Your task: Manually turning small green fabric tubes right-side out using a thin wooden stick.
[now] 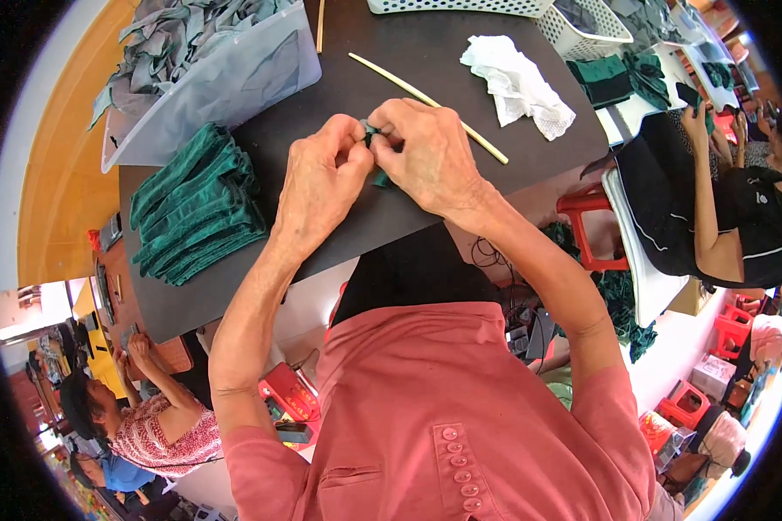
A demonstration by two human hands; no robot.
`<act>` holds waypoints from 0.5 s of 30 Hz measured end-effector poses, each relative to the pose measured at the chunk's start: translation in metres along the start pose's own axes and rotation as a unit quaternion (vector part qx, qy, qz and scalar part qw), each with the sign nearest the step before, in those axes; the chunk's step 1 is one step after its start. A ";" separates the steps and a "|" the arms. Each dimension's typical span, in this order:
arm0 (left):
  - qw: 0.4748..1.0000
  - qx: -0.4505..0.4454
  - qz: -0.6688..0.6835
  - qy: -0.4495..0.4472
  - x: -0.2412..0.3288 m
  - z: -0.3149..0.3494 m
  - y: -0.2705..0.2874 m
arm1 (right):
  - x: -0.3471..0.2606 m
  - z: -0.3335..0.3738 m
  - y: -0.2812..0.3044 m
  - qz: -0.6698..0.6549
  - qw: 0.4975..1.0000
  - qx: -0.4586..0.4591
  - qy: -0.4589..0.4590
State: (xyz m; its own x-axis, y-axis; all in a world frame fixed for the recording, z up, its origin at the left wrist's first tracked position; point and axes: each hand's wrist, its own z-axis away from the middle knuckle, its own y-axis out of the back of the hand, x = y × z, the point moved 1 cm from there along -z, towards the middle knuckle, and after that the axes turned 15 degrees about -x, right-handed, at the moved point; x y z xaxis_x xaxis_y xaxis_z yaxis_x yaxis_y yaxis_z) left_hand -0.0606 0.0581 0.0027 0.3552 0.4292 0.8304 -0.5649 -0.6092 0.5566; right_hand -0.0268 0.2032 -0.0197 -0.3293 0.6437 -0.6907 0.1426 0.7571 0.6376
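From my remote seat, I find the green cloth right between the fingertips of both hands, so neither is nearer; fingers cover most of it, and I cannot tell its long axis. The left hand and right hand are each closed in a pinch on it, thumbs against forefingers, nearly meeting. I judge the next move turns on that narrow gap. Just beyond the right hand, a stick slants across the dark worktop, with a white cloth past it. Left of the left hand lies a pile of green strips, beside a clear tub of grey-green scraps. Around me, other people sit working, a red stool to the right.
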 end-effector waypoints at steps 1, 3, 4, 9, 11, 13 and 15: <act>1.000 0.012 -0.025 -0.014 0.001 0.001 -0.001 | -0.001 -0.002 -0.001 0.026 1.000 -0.006 -0.003; 0.998 0.023 -0.051 -0.027 0.000 0.001 -0.002 | 0.001 -0.007 0.001 0.052 0.999 -0.013 -0.007; 0.994 0.036 -0.084 -0.064 -0.002 0.002 -0.001 | 0.004 -0.011 0.003 0.005 0.998 -0.044 -0.042; 0.995 0.014 -0.066 -0.068 0.001 0.009 0.007 | 0.023 -0.020 0.023 -0.240 0.942 -0.152 -0.177; 0.992 0.000 0.124 0.001 -0.009 0.009 0.007 | 0.019 -0.019 0.024 -0.274 0.926 -0.156 -0.209; 0.987 -0.007 0.160 0.001 -0.019 0.011 0.005 | 0.017 -0.015 0.025 -0.307 0.906 -0.158 -0.244; 0.981 -0.014 0.195 0.001 -0.025 0.012 0.002 | 0.018 -0.011 0.025 -0.312 0.909 -0.162 -0.224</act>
State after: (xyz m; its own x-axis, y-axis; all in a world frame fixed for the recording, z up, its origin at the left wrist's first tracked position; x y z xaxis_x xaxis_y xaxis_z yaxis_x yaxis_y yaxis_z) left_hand -0.0617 0.0382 -0.0163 0.1075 0.1685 0.9798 -0.6772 -0.7091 0.1962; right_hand -0.0397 0.2326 -0.0124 0.1718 0.1352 -0.9758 -0.2468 0.9649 0.0902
